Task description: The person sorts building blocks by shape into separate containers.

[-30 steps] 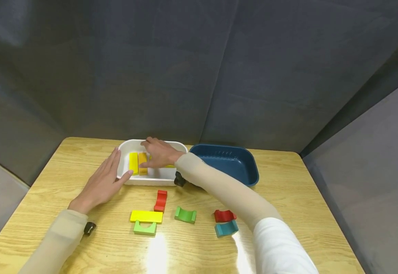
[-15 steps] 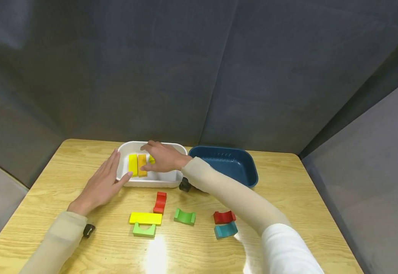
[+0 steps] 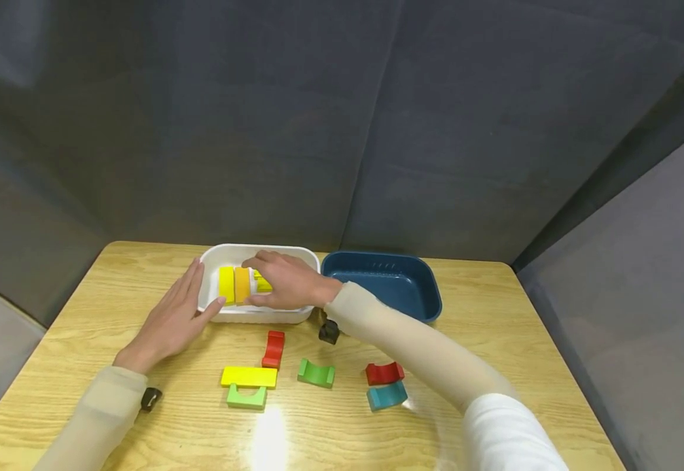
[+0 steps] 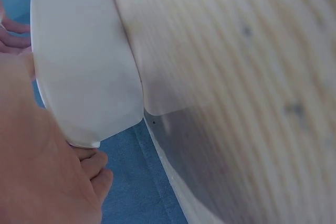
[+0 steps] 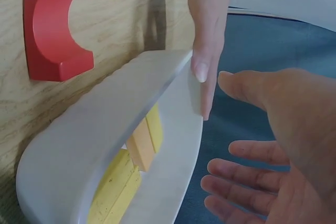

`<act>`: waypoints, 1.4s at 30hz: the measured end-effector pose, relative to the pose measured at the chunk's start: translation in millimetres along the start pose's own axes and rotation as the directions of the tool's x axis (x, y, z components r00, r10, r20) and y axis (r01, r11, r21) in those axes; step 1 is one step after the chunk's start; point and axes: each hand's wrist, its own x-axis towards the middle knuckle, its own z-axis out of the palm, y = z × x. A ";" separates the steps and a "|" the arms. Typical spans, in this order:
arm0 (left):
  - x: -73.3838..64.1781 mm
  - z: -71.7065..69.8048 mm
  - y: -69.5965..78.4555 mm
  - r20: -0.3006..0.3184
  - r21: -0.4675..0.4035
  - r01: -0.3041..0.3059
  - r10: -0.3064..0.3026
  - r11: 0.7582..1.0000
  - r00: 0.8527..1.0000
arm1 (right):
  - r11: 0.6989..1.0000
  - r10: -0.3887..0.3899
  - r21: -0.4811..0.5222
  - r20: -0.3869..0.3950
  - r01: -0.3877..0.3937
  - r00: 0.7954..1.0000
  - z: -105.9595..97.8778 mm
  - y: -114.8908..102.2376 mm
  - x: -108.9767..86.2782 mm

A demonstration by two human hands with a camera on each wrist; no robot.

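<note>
The white tray holds one yellow block, one orange block and what look like two yellow strips, partly covered in the head view, so their count is unsure. The yellow and orange blocks lie side by side near the tray's left end, long axes running front to back across it; the strips, to their right, run along its length. The left hand touches that end, fingers straight against the outer wall, thumb at the front rim. The right hand is over the white tray, thumb and fingers loosely apart, gripping nothing. Just right of it stands one blue tray. On the table, in front of the white tray, are one yellow bar aligned with its length, two green arches, two red arches and one teal arch.
</note>
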 end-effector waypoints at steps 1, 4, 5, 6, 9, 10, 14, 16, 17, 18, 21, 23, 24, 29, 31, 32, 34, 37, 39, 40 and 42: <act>-0.1 -0.2 -0.1 0.001 0.000 0.001 -0.001 1.000 1.000 | 1.000 -0.005 0.003 -0.004 0.005 1.000 -0.5 -0.6 -1.6; -0.4 -0.6 -0.8 0.002 0.002 0.007 -0.007 1.000 1.000 | 1.000 -0.019 -0.003 -0.018 0.019 1.000 -2.4 -2.1 -6.4; -0.5 -0.6 -0.9 0.002 0.002 0.008 -0.008 1.000 1.000 | 1.000 -0.021 -0.006 -0.022 0.021 1.000 -3.2 -2.7 -8.3; -0.5 -0.7 -1.0 0.002 0.002 0.010 -0.010 1.000 1.000 | 1.000 -0.025 -0.007 -0.026 0.025 0.999 -4.2 -3.5 -10.2; -1.0 -1.1 -1.4 0.003 0.005 0.014 -0.014 1.000 1.000 | 0.999 -0.036 -0.011 -0.035 0.036 0.999 -6.4 -5.9 -16.1; -1.2 -1.4 -1.7 0.003 0.006 0.014 -0.014 1.000 1.000 | 0.999 -0.042 -0.010 -0.036 0.041 0.998 -6.8 -6.7 -18.1; -1.6 -3.2 -3.0 0.002 0.006 0.009 -0.009 1.000 1.000 | 0.998 -0.062 -0.016 -0.047 0.061 0.997 -7.2 -9.4 -25.0; -1.6 -4.1 -3.8 0.000 0.006 0.007 -0.007 1.000 1.000 | 0.998 -0.067 -0.023 -0.057 0.065 0.996 -6.7 -10.2 -27.9; -1.5 -4.3 -4.0 -0.001 0.006 0.006 -0.006 1.000 1.000 | 0.997 -0.069 -0.027 -0.064 0.067 0.996 -6.5 -10.6 -29.3; -1.4 -4.4 -4.0 -0.002 0.006 0.005 -0.005 1.000 1.000 | 0.997 -0.069 -0.029 -0.069 0.067 0.995 -6.4 -10.9 -30.9; -1.5 -4.2 -3.7 0.000 0.005 0.010 -0.010 1.000 1.000 | 0.997 -0.069 -0.030 -0.069 0.067 0.995 -6.8 -12.8 -36.2; -1.4 -3.8 -3.2 0.002 0.002 0.013 -0.013 1.000 1.000 | 0.998 -0.068 -0.020 -0.062 0.067 0.996 -6.9 -14.2 -39.8; -1.3 -3.6 -2.9 0.002 0.001 0.014 -0.014 1.000 1.000 | 0.998 -0.070 -0.012 -0.057 0.070 0.996 -6.9 -14.9 -41.4; -0.4 -3.6 -2.2 0.002 -0.001 0.008 -0.008 1.000 1.000 | 0.996 -0.083 0.040 -0.046 0.085 0.995 -6.0 -17.8 -48.6; -0.2 -3.8 -2.0 -0.001 0.000 0.002 -0.002 1.000 1.000 | 0.994 -0.089 0.056 -0.046 0.092 0.995 -6.2 -19.8 -51.5; -0.1 -4.0 -1.8 -0.002 0.001 -0.001 0.001 1.000 1.000 | 0.994 -0.090 0.059 -0.044 0.092 0.995 -6.3 -21.2 -52.9; 0.1 -4.5 -1.6 -0.004 0.002 -0.003 0.003 1.000 1.000 | 0.993 -0.098 0.061 -0.045 0.101 0.994 -6.5 -24.5 -55.7; 0.3 -4.7 -1.3 -0.005 0.002 -0.004 0.004 1.000 1.000 | 0.992 -0.109 0.054 -0.044 0.112 0.993 -6.1 -29.6 -60.3; 0.5 -4.5 -1.2 -0.007 0.002 -0.004 0.004 1.000 1.000 | 0.991 -0.120 0.054 -0.042 0.122 0.992 -5.2 -32.3 -63.3; 0.5 -4.4 -1.2 -0.008 0.001 -0.005 0.005 1.000 1.000 | 0.990 -0.125 0.053 -0.040 0.127 0.991 -4.3 -33.3 -64.4; 0.4 -3.9 -0.7 -0.010 0.002 -0.004 0.004 1.000 1.000 | 0.990 -0.133 0.052 -0.033 0.135 0.991 -2.8 -35.6 -66.9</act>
